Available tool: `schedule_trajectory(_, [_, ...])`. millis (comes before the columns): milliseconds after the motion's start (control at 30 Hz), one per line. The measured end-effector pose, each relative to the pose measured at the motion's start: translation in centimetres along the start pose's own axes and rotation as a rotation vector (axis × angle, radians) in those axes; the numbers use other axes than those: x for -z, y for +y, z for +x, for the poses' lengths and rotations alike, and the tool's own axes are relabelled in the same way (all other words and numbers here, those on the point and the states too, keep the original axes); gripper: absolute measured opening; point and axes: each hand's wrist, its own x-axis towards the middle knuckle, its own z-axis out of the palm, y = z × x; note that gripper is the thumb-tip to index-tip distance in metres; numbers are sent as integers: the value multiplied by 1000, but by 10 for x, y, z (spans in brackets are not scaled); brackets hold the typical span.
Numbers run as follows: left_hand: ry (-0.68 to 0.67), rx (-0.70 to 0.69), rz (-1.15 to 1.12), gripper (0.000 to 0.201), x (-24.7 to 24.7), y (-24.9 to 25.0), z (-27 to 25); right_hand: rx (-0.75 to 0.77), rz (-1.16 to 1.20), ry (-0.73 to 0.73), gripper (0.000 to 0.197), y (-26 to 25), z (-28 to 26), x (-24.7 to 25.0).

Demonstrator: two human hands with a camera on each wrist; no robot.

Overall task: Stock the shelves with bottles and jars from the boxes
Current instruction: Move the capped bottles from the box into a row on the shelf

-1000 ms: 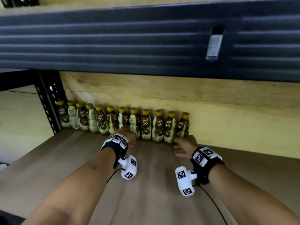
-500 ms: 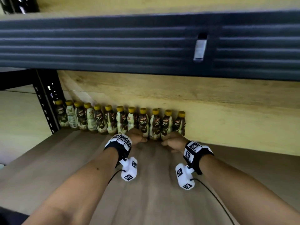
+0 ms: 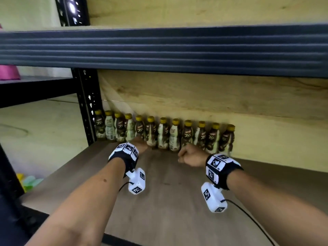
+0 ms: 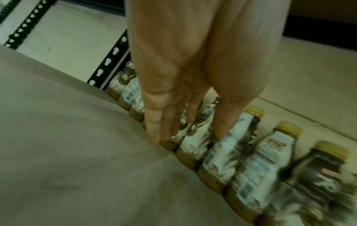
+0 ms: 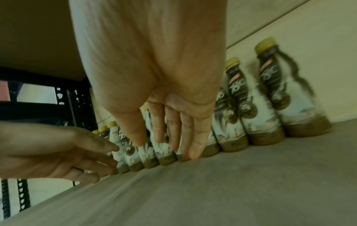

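Several small bottles [image 3: 174,136] with yellow caps and brown-and-white labels stand in one row against the back wall of the wooden shelf [image 3: 168,201]. My left hand [image 3: 141,146] reaches the row left of its middle. In the left wrist view its fingers [image 4: 154,131] lie straight with the tips against the bottles' lower parts [image 4: 195,142]. My right hand [image 3: 190,155] is in front of the row's right half; its fingers [image 5: 195,146] are straight, tips at the bottle bases [image 5: 166,159]. Neither hand holds anything.
The dark front edge of the upper shelf [image 3: 159,50] hangs low over the row. A black perforated upright [image 3: 87,107] bounds the row on the left. A pink object [image 3: 8,72] sits on a neighbouring shelf; green and yellow items [image 3: 30,181] lie lower left.
My right hand slid left from the row's right end, then both hands drew slightly apart. The bottles stand in the same row. My view has shifted upward.
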Motion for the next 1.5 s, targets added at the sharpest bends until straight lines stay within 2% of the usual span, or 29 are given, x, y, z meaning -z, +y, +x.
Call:
schedule_trajectory(67, [25,33,-77,66,5,-13,16,15,-29,-17,29,-6,22,-14])
schedule_trajectory(167, [10,96,-138,64,3,-22,41,15,-56,-41,41,-10,56,-28])
schedule_trajectory(333, [-24,36,-288,60,-8,-26,78,46,-39,-56,47,-5,96,-30])
schedule_trajectory(467, [-63,51,-383,48,-3,-30,69,52,-49,-54,47,-8,104,-33])
schedule_trajectory(600, [-51,48,-342,39,-7,-30,48,94,-74,-43,44,-15,89,-33])
schedule_trajectory(733, [-66,-60,-183,38,-2,-28,19,118,-86,-30,41,-24,54,-21])
schedule_trajectory(833, [-90,-110,-206,24,7,-25,-14,110,-96,-4,38,-29,20,-11])
schedule_trajectory(933, [-142,-185,-127,28,14,-23,-44,61,-91,-3,36,-35,-22,-7])
schedule_trajectory(1133, [-380,-341,-68,21,6,-18,-121,11,-162,-42,24,-52,-115,-28])
schedule_trajectory(1233, [-542,-335,-32,10,-9,-22,-164,0,-120,-100,15,-54,-163,-44])
schedule_trajectory(1367, [-771,-331,95,23,-38,-35,-221,-66,-30,-226,9,-42,-227,-67])
schedule_trajectory(1433, [-817,-373,204,18,-56,-42,-247,-68,-41,-278,6,-31,-259,-80])
schedule_trajectory(1500, [-795,-468,341,20,-77,-46,-269,-57,-128,-317,5,-16,-288,-97])
